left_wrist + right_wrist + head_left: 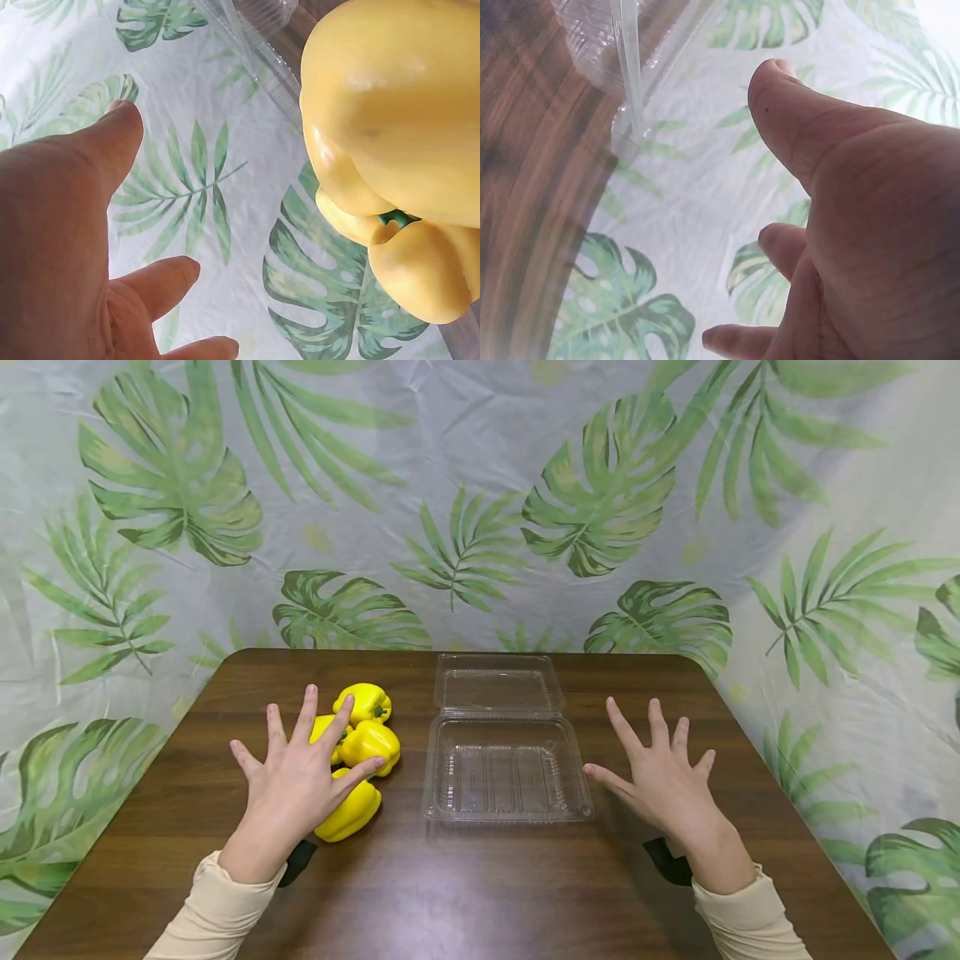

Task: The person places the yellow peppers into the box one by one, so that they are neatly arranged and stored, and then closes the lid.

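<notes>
Fingers spread wide, my left hand (292, 785) is held over the left side of the table and partly covers a group of several yellow bell peppers (372, 745). In the left wrist view, a large yellow pepper (397, 105) fills the right side, apart from the hand. My right hand (671, 785), also with spread fingers, hovers right of a clear plastic clamshell container (510, 777). Its thumb tip overlaps the container's right edge in the head view. The container's lid (498, 685) lies folded back, away from me. Both hands hold nothing.
Everything stands on a dark brown wooden table (480, 893) with rounded far corners. Behind it hangs a pale cloth (480, 460) printed with green leaves. A black strap (298, 862) shows below the left wrist and another black piece (667, 862) below the right.
</notes>
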`<move>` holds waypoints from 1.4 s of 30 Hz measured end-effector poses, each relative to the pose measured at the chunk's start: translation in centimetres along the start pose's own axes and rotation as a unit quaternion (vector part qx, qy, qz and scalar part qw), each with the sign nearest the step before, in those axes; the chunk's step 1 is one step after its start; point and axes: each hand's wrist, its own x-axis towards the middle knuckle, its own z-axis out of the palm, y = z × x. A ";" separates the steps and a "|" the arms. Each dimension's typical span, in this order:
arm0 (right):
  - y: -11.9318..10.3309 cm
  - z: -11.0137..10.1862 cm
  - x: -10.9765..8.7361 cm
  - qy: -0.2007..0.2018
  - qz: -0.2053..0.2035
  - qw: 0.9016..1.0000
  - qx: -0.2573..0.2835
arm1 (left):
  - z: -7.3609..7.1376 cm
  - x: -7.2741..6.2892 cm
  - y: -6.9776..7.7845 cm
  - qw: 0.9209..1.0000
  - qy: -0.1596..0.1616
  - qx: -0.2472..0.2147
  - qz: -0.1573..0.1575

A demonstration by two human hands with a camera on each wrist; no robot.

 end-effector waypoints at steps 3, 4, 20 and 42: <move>0.1 0.1 0.0 -0.003 -0.001 1.000 0.004 | -0.1 0.1 0.0 1.000 0.003 0.003 0.000; 0.1 0.1 0.0 -0.005 -0.001 1.000 0.007 | -0.1 0.1 -0.1 1.000 0.003 0.005 0.001; 1.3 1.8 0.0 -0.042 -0.012 0.991 0.126 | -0.3 -0.2 -0.5 1.000 0.016 -0.009 0.007; 3.3 6.0 1.5 -0.059 -0.060 0.938 0.336 | 0.0 -1.6 -2.6 0.996 0.038 -0.074 0.020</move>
